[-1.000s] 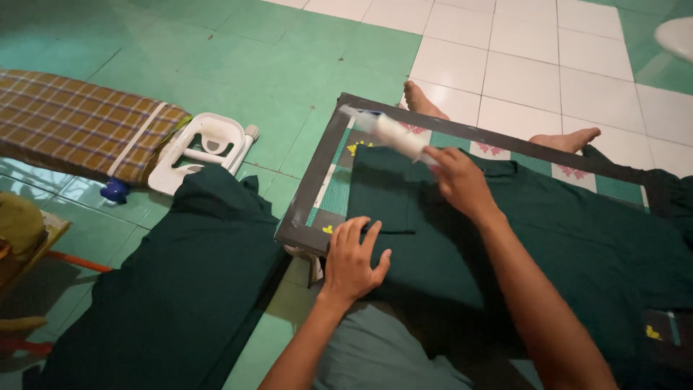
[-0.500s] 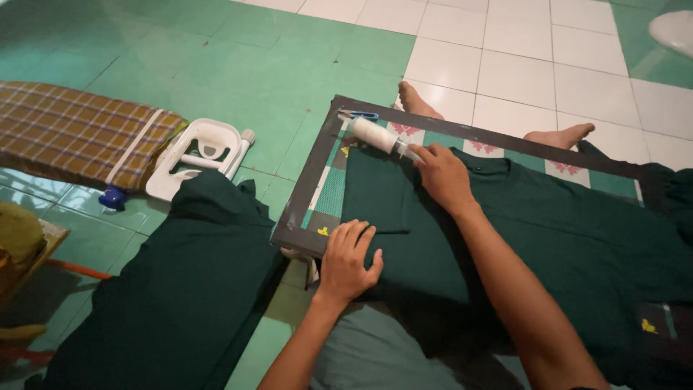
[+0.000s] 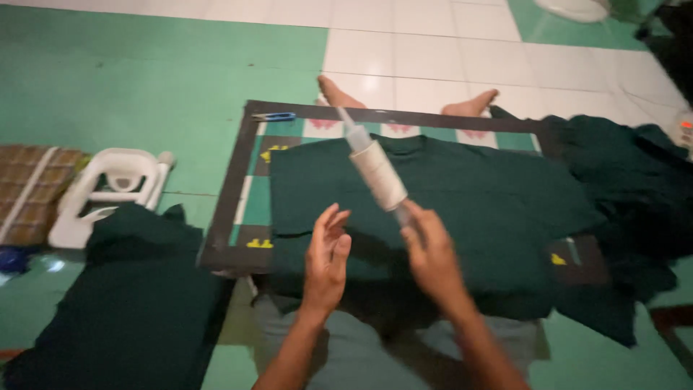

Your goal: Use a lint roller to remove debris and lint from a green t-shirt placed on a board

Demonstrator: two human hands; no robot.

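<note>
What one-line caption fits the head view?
Right hand lifts a white lint roller over a dark green shirt on a framed board; left hand open beside it.

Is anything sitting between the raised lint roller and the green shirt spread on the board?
Nothing visible. The right hand holds the lint roller tilted above the dark green shirt; the left hand hovers open beside it, off to the side. The blue clippers lie on the board's far edge.

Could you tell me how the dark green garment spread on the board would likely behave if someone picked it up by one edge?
The dark green garment would probably go floppy: it lies flat, following the board, and drapes over its right edge in soft folds. It looks like light cloth, likely easy to lift. It would probably slide and bunch if pushed, like the crumpled green pile beside it.
</note>
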